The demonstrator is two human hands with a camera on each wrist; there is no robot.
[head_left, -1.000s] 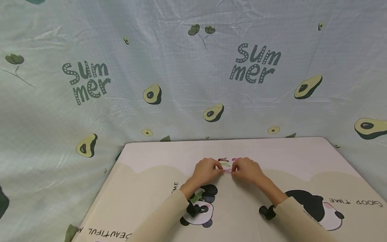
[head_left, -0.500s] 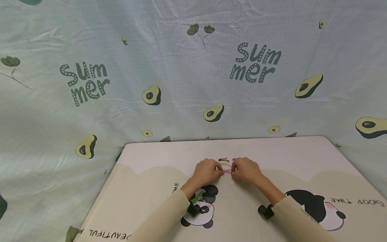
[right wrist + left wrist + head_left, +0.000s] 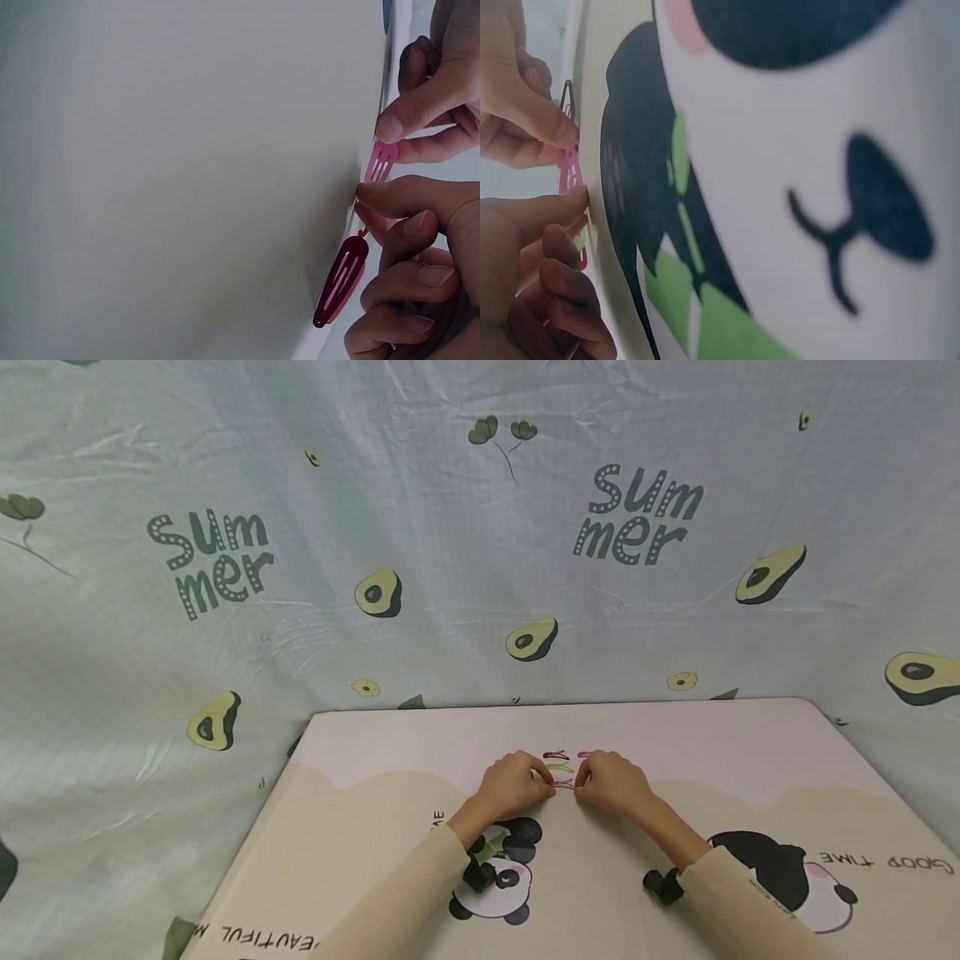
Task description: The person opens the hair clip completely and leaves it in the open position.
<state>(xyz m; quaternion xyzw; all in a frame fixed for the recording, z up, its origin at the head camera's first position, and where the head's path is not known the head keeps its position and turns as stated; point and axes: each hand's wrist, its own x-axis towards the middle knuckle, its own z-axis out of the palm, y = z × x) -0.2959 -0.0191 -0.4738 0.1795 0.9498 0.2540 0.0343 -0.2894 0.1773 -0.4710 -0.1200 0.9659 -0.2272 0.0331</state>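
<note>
A pink snap hair clip (image 3: pixel 563 785) is stretched between my two hands near the middle of the table. My left hand (image 3: pixel 517 778) pinches its left end, and my right hand (image 3: pixel 611 781) pinches the right end between thumb and index finger. The clip's slotted body (image 3: pixel 381 159) shows between the fingertips in the right wrist view. Just beyond it lie a light green hair clip (image 3: pixel 559 768) and a dark red hair clip (image 3: pixel 556 755). Another pink hair clip (image 3: pixel 585 754) is partly hidden behind my right hand.
The table (image 3: pixel 360 827) has a pale cover printed with pandas and lettering. Its far edge meets a hanging cloth (image 3: pixel 450 527) printed with avocados. A small black device (image 3: pixel 480 875) sits at the left wrist, another black device (image 3: pixel 663 887) at the right.
Both hands stay in nearly the same place with the pink hair clip between them. The head view shifts only slightly.
</note>
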